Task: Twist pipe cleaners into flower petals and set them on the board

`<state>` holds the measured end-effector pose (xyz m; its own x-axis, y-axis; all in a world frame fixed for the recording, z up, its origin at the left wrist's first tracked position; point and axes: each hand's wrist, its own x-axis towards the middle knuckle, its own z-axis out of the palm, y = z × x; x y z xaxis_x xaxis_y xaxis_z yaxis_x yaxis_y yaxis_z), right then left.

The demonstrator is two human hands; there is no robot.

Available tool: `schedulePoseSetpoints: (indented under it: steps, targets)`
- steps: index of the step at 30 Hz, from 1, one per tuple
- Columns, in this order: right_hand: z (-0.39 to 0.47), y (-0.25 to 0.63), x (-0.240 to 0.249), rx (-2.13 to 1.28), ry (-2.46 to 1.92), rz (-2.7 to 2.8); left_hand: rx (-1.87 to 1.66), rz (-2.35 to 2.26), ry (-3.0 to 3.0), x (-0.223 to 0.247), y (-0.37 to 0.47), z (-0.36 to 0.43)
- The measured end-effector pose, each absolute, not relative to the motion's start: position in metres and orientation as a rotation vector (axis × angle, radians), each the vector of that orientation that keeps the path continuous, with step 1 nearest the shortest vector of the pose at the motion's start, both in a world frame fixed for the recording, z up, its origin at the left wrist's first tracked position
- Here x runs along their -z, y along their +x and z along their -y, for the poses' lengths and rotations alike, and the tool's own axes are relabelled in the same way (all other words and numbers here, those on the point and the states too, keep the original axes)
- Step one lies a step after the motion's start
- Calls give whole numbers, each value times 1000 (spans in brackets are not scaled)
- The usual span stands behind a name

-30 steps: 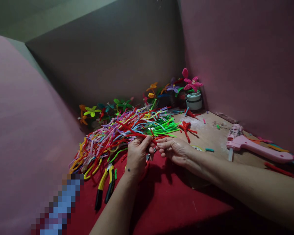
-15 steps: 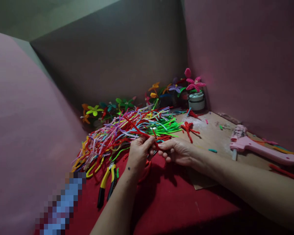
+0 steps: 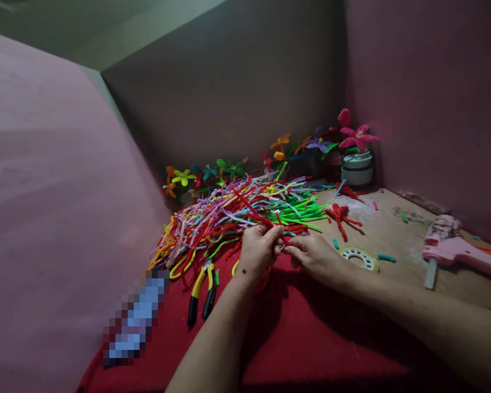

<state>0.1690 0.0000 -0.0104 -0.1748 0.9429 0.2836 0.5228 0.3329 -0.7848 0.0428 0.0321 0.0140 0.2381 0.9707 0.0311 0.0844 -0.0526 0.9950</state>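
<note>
My left hand (image 3: 258, 248) pinches red pipe cleaners (image 3: 251, 207) that stretch up and to the left from its fingers. Close beside it on the right, my right hand (image 3: 311, 254) is closed on the lower end of the same red pipe cleaners, where a small shiny bit shows between the hands. Both hands are over the red cloth (image 3: 294, 338), in front of a large heap of coloured pipe cleaners (image 3: 213, 210). Just right of the heap lies a red twisted pipe-cleaner piece (image 3: 341, 217).
Yellow-and-black pliers (image 3: 202, 292) lie left of my hands. A pink glue gun (image 3: 460, 248) and a yellow tape roll (image 3: 359, 258) lie on the brown board (image 3: 396, 229). Behind stand pipe-cleaner flowers (image 3: 358, 136) and a pale round container (image 3: 357, 169). A pixelated patch covers something at left.
The view has swung left, so things appear further right. My right forearm sits lower in the picture, and the yellow tape roll now shows. Both hands keep hold of the red pipe cleaners.
</note>
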Motion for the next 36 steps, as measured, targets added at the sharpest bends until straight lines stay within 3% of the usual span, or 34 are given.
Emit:
schedulePoseSetpoints:
  steps: [11, 17, 20, 27, 36]
  targets:
    - [2, 166, 14, -835, -1313, 1738, -1009, -1154, 1420, -18, 44, -28]
    - [1, 168, 9, -1493, -1084, 1362, -967, -1101, 1446, -24, 41, -29]
    - [-4, 171, 13, -1638, -939, 1198, -932, -1067, 1480, -25, 40, -28]
    - [-4, 168, 17, -1509, -1047, 1139, -913, -1194, 1659, -14, 41, -32]
    - [4, 158, 9, -1417, -1259, 1249, -1258, -1410, 1906, -5, 38, -42]
